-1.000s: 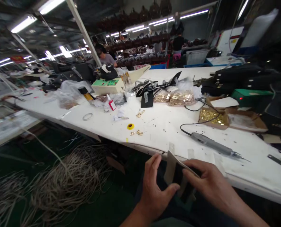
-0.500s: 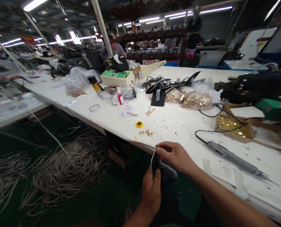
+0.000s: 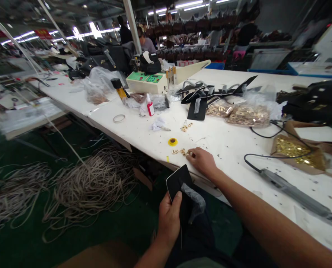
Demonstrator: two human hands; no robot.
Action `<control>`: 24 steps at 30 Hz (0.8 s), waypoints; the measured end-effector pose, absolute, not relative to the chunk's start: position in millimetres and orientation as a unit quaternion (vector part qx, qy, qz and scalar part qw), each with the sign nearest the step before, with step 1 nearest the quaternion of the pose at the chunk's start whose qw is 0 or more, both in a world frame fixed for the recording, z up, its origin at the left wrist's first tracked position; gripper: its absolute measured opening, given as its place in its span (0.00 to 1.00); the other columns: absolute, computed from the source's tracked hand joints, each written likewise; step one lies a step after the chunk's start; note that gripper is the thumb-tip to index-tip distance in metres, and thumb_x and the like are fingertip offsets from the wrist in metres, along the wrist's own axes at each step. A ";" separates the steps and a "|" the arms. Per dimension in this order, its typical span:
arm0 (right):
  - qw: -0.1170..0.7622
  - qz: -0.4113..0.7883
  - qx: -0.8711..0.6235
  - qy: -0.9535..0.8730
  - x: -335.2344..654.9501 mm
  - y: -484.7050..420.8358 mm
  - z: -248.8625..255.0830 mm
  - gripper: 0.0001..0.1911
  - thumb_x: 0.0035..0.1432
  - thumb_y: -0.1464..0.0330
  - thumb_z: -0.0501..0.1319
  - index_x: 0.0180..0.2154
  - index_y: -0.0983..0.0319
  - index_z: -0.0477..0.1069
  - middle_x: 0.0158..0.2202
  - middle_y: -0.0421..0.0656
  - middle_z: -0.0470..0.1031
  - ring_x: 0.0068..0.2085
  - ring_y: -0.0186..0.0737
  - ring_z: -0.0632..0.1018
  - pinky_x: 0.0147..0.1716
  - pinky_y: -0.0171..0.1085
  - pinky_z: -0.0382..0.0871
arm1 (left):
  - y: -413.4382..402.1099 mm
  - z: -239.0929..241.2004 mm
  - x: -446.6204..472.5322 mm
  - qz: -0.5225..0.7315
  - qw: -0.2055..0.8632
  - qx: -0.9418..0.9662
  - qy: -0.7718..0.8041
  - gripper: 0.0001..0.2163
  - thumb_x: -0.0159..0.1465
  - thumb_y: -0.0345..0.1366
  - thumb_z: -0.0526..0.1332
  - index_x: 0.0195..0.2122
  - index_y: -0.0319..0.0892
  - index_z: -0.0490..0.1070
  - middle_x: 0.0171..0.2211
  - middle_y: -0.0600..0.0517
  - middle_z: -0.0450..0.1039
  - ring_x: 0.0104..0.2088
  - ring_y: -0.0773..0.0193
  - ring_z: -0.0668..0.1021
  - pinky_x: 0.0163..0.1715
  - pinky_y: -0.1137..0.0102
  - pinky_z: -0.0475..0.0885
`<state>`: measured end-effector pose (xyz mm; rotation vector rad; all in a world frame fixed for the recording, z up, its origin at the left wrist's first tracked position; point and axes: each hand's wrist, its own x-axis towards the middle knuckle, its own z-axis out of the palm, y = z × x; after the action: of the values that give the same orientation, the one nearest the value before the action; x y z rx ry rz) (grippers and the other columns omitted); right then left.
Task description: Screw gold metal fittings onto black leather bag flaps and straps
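My left hand [image 3: 168,219] grips a flat black leather piece [image 3: 179,180] with a pale edge, thumb on top, in front of the table edge. A strip of wrinkled clear plastic wrap [image 3: 194,197] covers part of it. Over the table's near edge, my right hand [image 3: 202,160] has its fingertips pinched at a small gold metal fitting [image 3: 187,153], the rightmost of a little group. More gold fittings [image 3: 175,152] lie just left of the fingers. A yellow ring-shaped roll [image 3: 172,142] lies behind them, and another cluster of gold pieces [image 3: 187,127] is farther back.
On the white table [image 3: 143,139] are a red-and-white bottle [image 3: 149,105], a grey corded hand tool [image 3: 297,195], bagged gold fittings [image 3: 248,114], black leather pieces [image 3: 198,108] and a box of gold parts [image 3: 313,165]. A cord pile [image 3: 90,190] lies on the floor, left.
My right hand has left the black leather piece and moved up onto the table at the gold fittings. My left hand still holds the leather piece, now turned flatter. The view has shifted.
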<state>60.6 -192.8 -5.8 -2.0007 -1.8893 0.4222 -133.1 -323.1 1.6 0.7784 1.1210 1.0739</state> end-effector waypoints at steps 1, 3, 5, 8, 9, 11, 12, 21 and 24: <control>0.174 0.147 -0.709 -0.668 61.0 -191.4 -6.2 0.15 0.66 0.59 0.60 0.50 0.55 0.78 0.45 0.43 0.80 0.43 0.43 0.78 0.39 0.37 0.65 | -323.1 2.4 -133.0 0.472 0.646 0.342 0.493 0.19 0.64 0.47 0.68 0.49 0.38 0.80 0.50 0.44 0.82 0.56 0.49 0.79 0.62 0.57 0.68; 0.166 0.142 -0.712 -0.667 61.1 -189.0 -6.3 0.15 0.66 0.59 0.59 0.49 0.55 0.78 0.45 0.44 0.81 0.44 0.43 0.78 0.39 0.37 0.64 | -322.7 4.0 -132.1 0.470 0.649 0.337 0.494 0.19 0.63 0.47 0.68 0.49 0.38 0.80 0.48 0.44 0.82 0.54 0.49 0.80 0.60 0.57 0.70; 0.159 0.136 -0.715 -0.668 60.6 -187.3 -5.6 0.14 0.66 0.58 0.59 0.47 0.56 0.78 0.45 0.44 0.81 0.44 0.44 0.78 0.39 0.37 0.64 | -322.4 5.6 -130.6 0.469 0.655 0.326 0.495 0.20 0.62 0.47 0.69 0.49 0.38 0.80 0.46 0.44 0.83 0.52 0.49 0.81 0.57 0.58 0.72; 0.150 0.131 -0.713 -0.672 59.8 -186.7 -3.3 0.14 0.67 0.59 0.57 0.42 0.58 0.78 0.44 0.46 0.80 0.45 0.44 0.78 0.38 0.37 0.63 | -322.9 8.0 -128.3 0.474 0.661 0.307 0.494 0.19 0.60 0.47 0.71 0.47 0.39 0.81 0.43 0.45 0.84 0.48 0.50 0.83 0.53 0.60 0.75; 0.149 0.130 -0.712 -0.674 59.7 -186.9 -2.6 0.15 0.68 0.60 0.56 0.41 0.58 0.78 0.43 0.47 0.80 0.45 0.44 0.78 0.38 0.37 0.63 | -323.5 8.8 -127.6 0.475 0.662 0.302 0.494 0.19 0.59 0.47 0.71 0.47 0.39 0.81 0.43 0.45 0.84 0.47 0.51 0.83 0.52 0.60 0.76; 0.149 0.130 -0.711 -0.675 59.9 -187.7 -1.6 0.17 0.69 0.61 0.53 0.38 0.59 0.78 0.42 0.48 0.80 0.44 0.45 0.78 0.37 0.37 0.63 | -324.9 10.4 -126.6 0.477 0.663 0.298 0.494 0.20 0.59 0.46 0.72 0.47 0.39 0.81 0.44 0.45 0.84 0.47 0.51 0.83 0.52 0.60 0.76; 0.151 0.130 -0.711 -0.674 60.1 -188.0 -1.4 0.17 0.70 0.62 0.52 0.37 0.60 0.78 0.42 0.49 0.80 0.44 0.45 0.78 0.37 0.37 0.63 | -325.8 11.3 -126.2 0.477 0.663 0.298 0.494 0.20 0.59 0.46 0.72 0.48 0.39 0.81 0.44 0.44 0.84 0.47 0.51 0.83 0.52 0.60 0.76; 0.281 0.187 -0.708 -0.620 67.9 -195.9 5.6 0.13 0.65 0.64 0.57 0.40 0.60 0.80 0.41 0.47 0.82 0.42 0.43 0.80 0.40 0.38 0.69 | -333.4 26.3 -124.3 0.485 0.653 0.318 0.488 0.21 0.61 0.46 0.70 0.52 0.39 0.78 0.47 0.44 0.83 0.47 0.52 0.83 0.51 0.61 0.77; 0.353 0.233 -0.689 -0.589 75.0 -227.7 20.4 0.18 0.66 0.58 0.56 0.41 0.61 0.79 0.37 0.45 0.82 0.36 0.40 0.79 0.37 0.37 0.71 | -335.4 31.2 -121.4 0.489 0.650 0.312 0.491 0.22 0.61 0.46 0.70 0.53 0.40 0.78 0.47 0.44 0.83 0.45 0.53 0.84 0.50 0.61 0.77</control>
<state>75.0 -227.7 20.4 -1.7817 -1.5232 0.6026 -121.4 -335.4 31.2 0.7092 1.1152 1.1109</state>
